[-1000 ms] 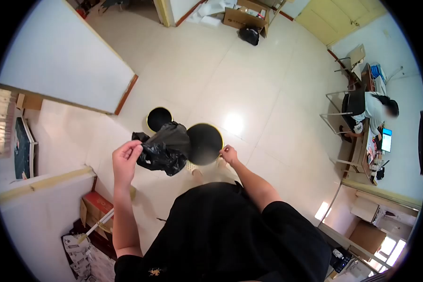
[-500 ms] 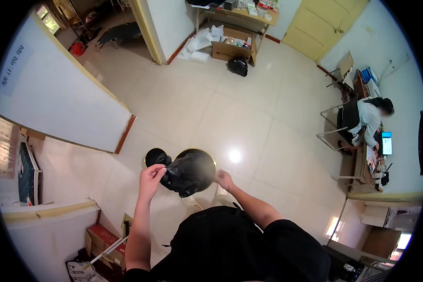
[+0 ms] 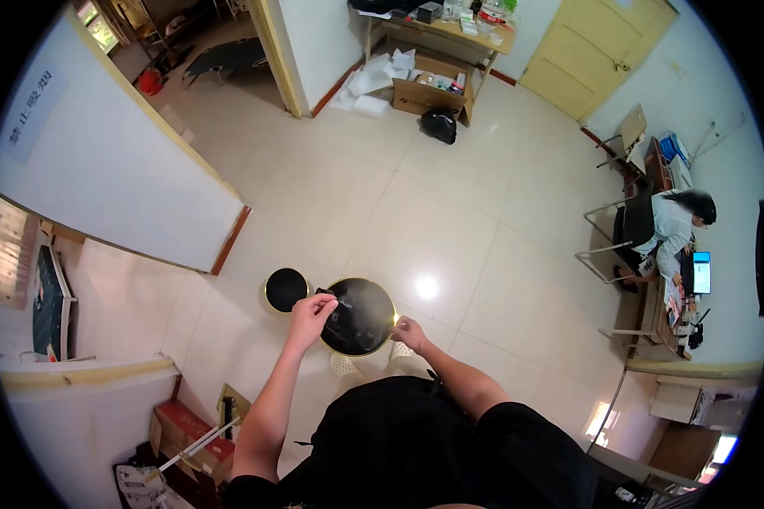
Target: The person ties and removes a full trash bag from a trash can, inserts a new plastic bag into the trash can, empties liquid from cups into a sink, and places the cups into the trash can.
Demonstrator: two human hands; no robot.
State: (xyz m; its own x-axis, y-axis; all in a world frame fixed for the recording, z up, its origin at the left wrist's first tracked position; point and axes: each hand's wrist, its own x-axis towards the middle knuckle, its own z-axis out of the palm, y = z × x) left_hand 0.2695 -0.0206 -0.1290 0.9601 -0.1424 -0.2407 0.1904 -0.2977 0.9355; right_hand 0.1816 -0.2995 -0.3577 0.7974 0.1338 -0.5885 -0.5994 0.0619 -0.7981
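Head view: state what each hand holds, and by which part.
Left hand: black bag, by its edge. Right hand: touching the larger bin at its rim; grip unclear.

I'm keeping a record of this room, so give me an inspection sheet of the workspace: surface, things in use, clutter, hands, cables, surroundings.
Surface: glossy tiled floor with a bright reflection.
Things in use: black plastic bag in the larger gold-rimmed trash bin; smaller trash bin beside it.
Clutter: open cardboard box, white foam pieces, filled black bag.
Hands: left hand pinches the plastic bag; right hand at the larger bin's rim, grip unclear.
Cables: nothing seen around the bins; elsewhere too small to tell.
Surroundings: seated person near a lit screen; yellow door shut.
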